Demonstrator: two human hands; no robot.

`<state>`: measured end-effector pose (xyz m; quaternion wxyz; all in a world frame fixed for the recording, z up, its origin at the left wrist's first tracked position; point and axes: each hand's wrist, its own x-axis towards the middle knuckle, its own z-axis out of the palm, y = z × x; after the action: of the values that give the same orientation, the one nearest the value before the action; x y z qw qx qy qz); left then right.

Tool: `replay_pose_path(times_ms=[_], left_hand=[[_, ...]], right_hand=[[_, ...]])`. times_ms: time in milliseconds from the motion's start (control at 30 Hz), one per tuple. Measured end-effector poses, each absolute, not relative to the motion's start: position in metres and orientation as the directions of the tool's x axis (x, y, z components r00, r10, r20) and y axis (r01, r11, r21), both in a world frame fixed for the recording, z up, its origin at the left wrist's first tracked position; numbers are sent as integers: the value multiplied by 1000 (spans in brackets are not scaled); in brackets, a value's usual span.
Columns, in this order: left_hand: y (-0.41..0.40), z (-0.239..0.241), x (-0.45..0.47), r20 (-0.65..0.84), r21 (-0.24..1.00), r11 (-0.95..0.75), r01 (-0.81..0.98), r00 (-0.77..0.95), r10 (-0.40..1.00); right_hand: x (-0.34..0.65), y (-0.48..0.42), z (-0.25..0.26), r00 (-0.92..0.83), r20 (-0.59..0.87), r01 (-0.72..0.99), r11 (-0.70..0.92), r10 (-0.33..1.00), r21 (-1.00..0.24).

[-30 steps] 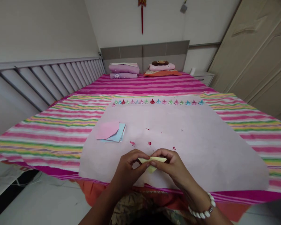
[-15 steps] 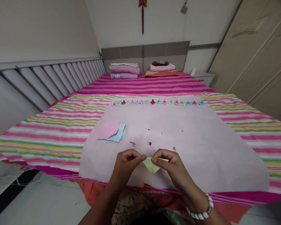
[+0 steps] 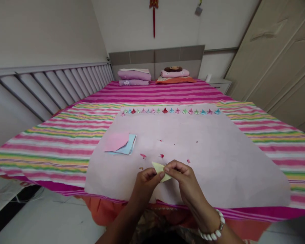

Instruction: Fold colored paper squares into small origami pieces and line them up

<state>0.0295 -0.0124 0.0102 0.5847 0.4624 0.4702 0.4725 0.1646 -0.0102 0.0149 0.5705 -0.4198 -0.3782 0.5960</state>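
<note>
Both my hands hold a small folded piece of pale yellow paper [image 3: 159, 168] just above the near edge of a large pale pink sheet [image 3: 218, 162] spread on the bed. My left hand [image 3: 146, 180] pinches the paper's lower left side. My right hand [image 3: 181, 175], with a white bead bracelet on the wrist, pinches it from the right. One pointed corner of the paper sticks up to the left of my fingers.
A stack of pink and blue paper squares [image 3: 120, 143] lies to the left. A row of several small folded paper shapes [image 3: 171, 110] lines the sheet's far edge. Tiny red scraps [image 3: 143, 156] lie near my hands. Folded blankets [image 3: 134, 77] sit at the headboard; a slatted rail [image 3: 53, 88] runs along the left.
The yellow paper has been turned and folded smaller, its point now up and to the left. My hands have closed in together and shifted slightly right.
</note>
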Motion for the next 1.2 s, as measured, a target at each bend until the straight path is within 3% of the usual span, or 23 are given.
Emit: replay_pose_path(times_ms=[300,533,933,1200], left_hand=[[-13,6,30,-103,994,105,-41,62,993],[-4,5,17,-75,997,75,-6,14,997],[-4,4,15,-186,921,264,-288,271,945],[-3,0,13,-177,961,217,-173,222,959]], right_hand=[[163,-10,11,147,-153,-436,-75,977,-897],[164,-11,14,78,-224,-423,-171,971,-890],[167,-12,18,-121,-202,-438,-234,972,-868],[169,-11,23,-140,-196,-398,-236,971,-886]])
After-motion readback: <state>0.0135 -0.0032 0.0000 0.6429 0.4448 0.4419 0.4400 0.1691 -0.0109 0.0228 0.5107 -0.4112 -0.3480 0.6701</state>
